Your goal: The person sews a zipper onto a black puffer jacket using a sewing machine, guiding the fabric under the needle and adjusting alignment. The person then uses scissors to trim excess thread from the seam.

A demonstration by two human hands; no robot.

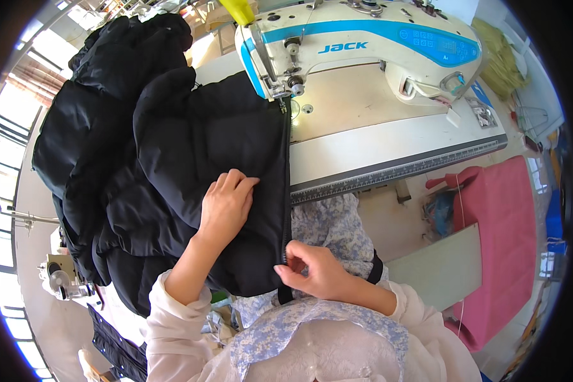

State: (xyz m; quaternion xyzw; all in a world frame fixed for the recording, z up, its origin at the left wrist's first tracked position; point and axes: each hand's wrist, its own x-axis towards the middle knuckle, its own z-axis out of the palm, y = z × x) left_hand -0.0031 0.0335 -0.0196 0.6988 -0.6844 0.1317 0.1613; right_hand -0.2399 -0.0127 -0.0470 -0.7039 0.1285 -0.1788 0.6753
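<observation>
A black puffy padded jacket (235, 134) spreads over the left part of the sewing table, its far edge under the needle area of a white and blue sewing machine (363, 32). A zipper (286, 191) runs down its right edge from the presser foot toward me. My left hand (226, 207) lies on the jacket panel, fingers bent loosely and side by side, left of the zipper. At the near end of the edge, my right hand (312, 270) pinches the zipper between thumb and fingers. The fabric underneath its fingertips is partly hidden.
A ruler strip (395, 172) lines the table's front edge. On the right, pink cloth (500, 248) hangs beside a pale green board (436, 267). Another machine (63, 278) stands at the left. A floral apron (318, 325) covers my lap.
</observation>
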